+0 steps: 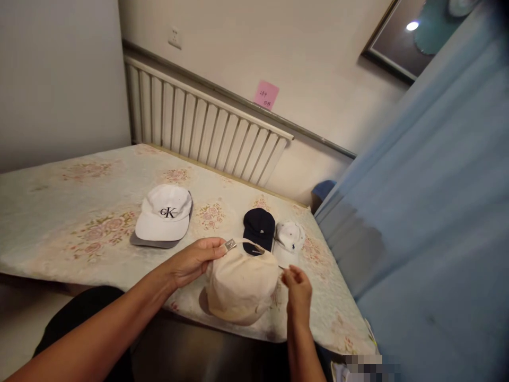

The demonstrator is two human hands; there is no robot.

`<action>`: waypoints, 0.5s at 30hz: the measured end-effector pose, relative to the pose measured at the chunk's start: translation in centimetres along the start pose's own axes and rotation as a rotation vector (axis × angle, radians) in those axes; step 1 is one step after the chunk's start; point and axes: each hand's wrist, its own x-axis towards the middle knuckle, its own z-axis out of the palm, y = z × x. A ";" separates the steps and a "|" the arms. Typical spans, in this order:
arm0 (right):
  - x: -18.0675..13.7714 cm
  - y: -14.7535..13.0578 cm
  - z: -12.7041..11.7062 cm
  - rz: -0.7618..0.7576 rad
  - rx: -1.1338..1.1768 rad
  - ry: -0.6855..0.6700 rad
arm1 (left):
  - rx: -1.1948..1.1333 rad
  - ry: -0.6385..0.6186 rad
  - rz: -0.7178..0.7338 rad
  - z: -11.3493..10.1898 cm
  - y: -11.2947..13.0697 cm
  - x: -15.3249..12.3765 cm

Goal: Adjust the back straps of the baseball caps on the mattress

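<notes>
A cream cap (242, 289) hangs over the near edge of the bed, its back opening facing up. My left hand (199, 260) pinches it at the strap, beside a small silver buckle (230, 244). My right hand (296, 289) is at the cap's right side with fingertips pressed together; what they grip is too small to make out. Just beyond the cream cap lie a black cap (259, 225) and, touching it on the right, a white cap (290, 236) with a small dark emblem. Farther left, a white cap with CK letters (165, 212) rests on a grey-brimmed cap (159, 243).
The caps lie on a flowered bed cover (105, 231). A white radiator (199, 122) runs along the wall behind, with a pink note (266, 94) above it. On the right hangs a blue curtain (429, 212), and a blue object (324, 189) shows beside it.
</notes>
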 end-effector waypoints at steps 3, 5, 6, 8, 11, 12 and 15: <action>-0.9 -6.1 -0.1 -0.280 -0.098 0.023 | 0.009 -0.047 0.000 1.3 -0.3 -0.2; -2.7 -9.5 0.4 -0.467 -0.152 -0.180 | -0.001 -0.112 -0.002 2.1 -0.5 -0.1; -3.8 -10.8 0.8 -0.575 -0.198 -0.294 | -0.002 -0.138 -0.005 2.5 -0.6 -0.1; -5.6 -12.5 1.7 -0.792 -0.315 -0.510 | 0.007 -0.165 -0.007 3.4 -0.6 -0.1; -7.2 -13.2 2.7 -1.041 -0.540 -0.674 | 0.035 -0.166 -0.029 4.7 -0.7 -0.4; -7.4 -13.2 2.8 -1.102 -0.639 -0.695 | 0.049 -0.162 -0.039 5.0 -0.7 -0.5; -7.5 -13.0 3.0 -1.256 -0.931 -0.725 | 0.097 -0.133 -0.055 5.7 -0.8 -0.7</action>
